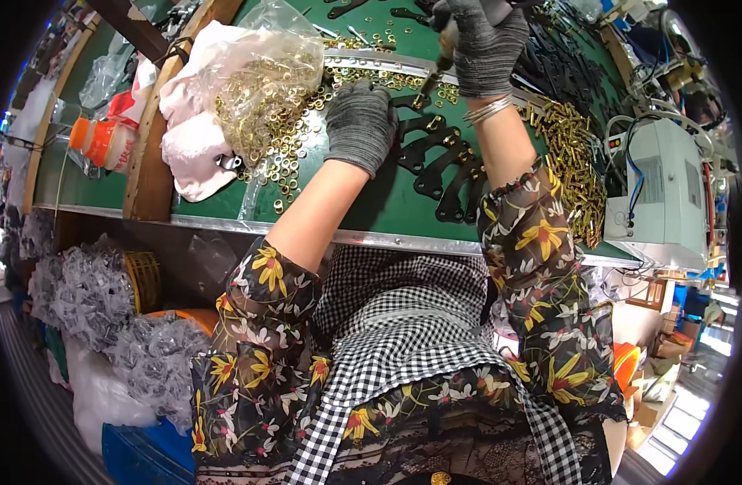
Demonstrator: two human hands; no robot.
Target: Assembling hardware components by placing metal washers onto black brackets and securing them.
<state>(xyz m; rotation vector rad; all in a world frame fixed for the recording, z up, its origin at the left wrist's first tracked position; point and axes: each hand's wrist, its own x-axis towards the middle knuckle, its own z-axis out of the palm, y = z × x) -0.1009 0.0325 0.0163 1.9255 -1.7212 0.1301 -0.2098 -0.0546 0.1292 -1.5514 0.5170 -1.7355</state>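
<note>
My left hand [359, 123], in a grey knit glove, rests on the green bench with its fingers curled at the end of a black metal bracket [405, 102]. The hand hides part of that bracket. My right hand [491, 50], gloved alike, is wrapped round a driver [447, 47]. The driver's body is mostly hidden; its shaft slants down to a brass-coloured fastener on the bracket. Several more black brackets [454, 194] with brass-coloured fasteners lie between my forearms. Loose brass-coloured nuts [284, 166] are scattered left of my left hand.
A clear bag of nuts [266, 101] lies on a pink cloth [195, 149] beside a wooden post [154, 153]. Brass-coloured bolts [577, 174] are heaped at right, near a pale machine box [666, 186]. A metal strip [383, 63] crosses the bench. An orange-capped bottle [104, 143] stands left.
</note>
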